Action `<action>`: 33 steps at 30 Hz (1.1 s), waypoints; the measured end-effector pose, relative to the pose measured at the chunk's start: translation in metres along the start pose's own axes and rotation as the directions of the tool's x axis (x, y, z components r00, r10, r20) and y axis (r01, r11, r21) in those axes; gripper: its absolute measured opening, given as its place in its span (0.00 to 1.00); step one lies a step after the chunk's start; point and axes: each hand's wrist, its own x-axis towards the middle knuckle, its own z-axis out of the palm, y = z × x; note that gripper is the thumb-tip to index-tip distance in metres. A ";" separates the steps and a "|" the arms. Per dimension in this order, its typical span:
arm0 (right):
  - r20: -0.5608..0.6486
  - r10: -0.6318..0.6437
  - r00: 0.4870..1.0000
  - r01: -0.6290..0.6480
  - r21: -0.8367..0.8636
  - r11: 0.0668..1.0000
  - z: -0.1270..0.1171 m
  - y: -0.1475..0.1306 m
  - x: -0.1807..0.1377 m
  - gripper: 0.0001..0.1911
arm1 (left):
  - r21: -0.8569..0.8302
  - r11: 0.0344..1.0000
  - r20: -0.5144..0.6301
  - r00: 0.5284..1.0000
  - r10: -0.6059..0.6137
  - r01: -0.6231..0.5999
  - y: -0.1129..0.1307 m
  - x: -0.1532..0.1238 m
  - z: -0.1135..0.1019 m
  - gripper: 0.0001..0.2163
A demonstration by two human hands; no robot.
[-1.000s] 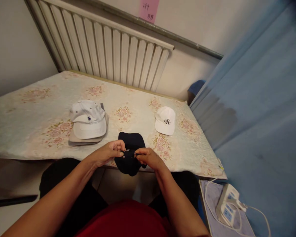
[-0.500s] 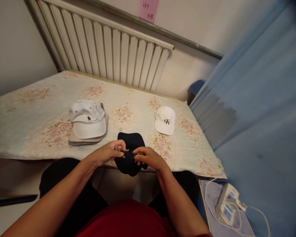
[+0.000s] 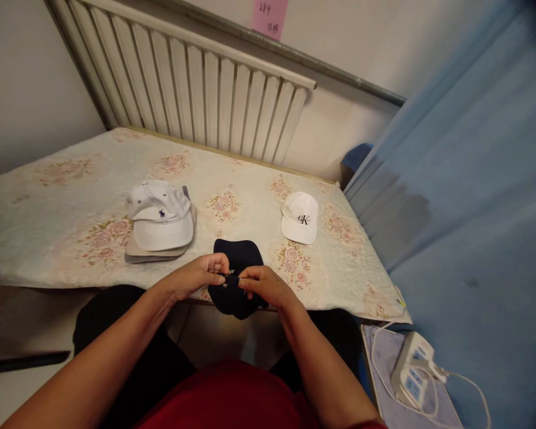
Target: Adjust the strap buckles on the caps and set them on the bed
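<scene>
- A person's left hand [image 3: 205, 271] pinches the back edge of a dark navy fabric baseball cap [image 3: 233, 300] between thumb and fingers, on its 9 o'clock side.
- The right hand [image 3: 268, 284] grips the same cap's edge from 3 o'clock, fingertips close to the left hand's; the exact fastening between them is too small to tell.
- The navy cap sits at the near edge of a pale bed cover printed with pink roses [image 3: 250, 190], brim pointing to 12 o'clock, crown overhanging; whether it touches the cover cannot be told.
- At 10 o'clock from it, a white cloth cap with a small navy emblem [image 3: 163, 234] tops a pile of beige and grey caps [image 3: 134, 255].
- Near 1 o'clock lies a white cap with black "CK" lettering [image 3: 300, 217].
- At 4 o'clock, a white plastic power strip [image 3: 413, 369] rests beside the bed.
</scene>
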 end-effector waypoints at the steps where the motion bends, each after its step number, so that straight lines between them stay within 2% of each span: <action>1: 0.004 -0.005 1.000 0.005 -0.007 1.000 0.000 0.000 -0.001 0.07 | 0.011 1.000 -0.003 1.000 0.004 -0.004 0.000 0.000 0.000 0.08; 8: 0.003 0.001 1.000 -0.001 0.032 0.999 -0.003 0.004 -0.002 0.08 | 0.098 0.995 -0.027 0.999 0.032 -0.029 0.010 -0.001 0.003 0.07; 11: -0.028 0.004 1.000 -0.002 0.067 0.998 -0.002 0.007 0.000 0.08 | 0.146 0.988 -0.098 0.994 0.055 -0.041 0.012 -0.003 0.005 0.08; 16: -0.027 0.010 1.000 -0.007 0.102 0.995 0.000 0.010 0.001 0.08 | 0.263 0.962 -0.212 0.968 0.137 -0.078 0.017 -0.008 0.009 0.16; 23: -0.003 -0.009 1.000 0.009 0.029 1.000 0.009 -0.005 -0.001 0.08 | 0.488 0.870 -0.128 0.992 -0.008 0.070 0.033 -0.007 0.029 0.11; 26: 0.021 0.022 1.000 -0.023 0.038 0.999 0.009 -0.007 -0.003 0.03 | 0.495 0.865 -0.116 0.993 -0.026 0.081 0.030 -0.004 0.029 0.10; 29: 0.049 0.060 0.997 -0.060 0.000 0.998 0.004 -0.001 -0.005 0.05 | 0.484 0.871 -0.090 0.995 -0.041 0.080 0.025 -0.005 0.023 0.10; 33: 0.022 0.083 0.996 -0.081 -0.069 0.994 -0.002 0.006 -0.006 0.05 | 0.495 0.865 -0.060 0.996 -0.060 0.082 0.028 -0.009 0.020 0.10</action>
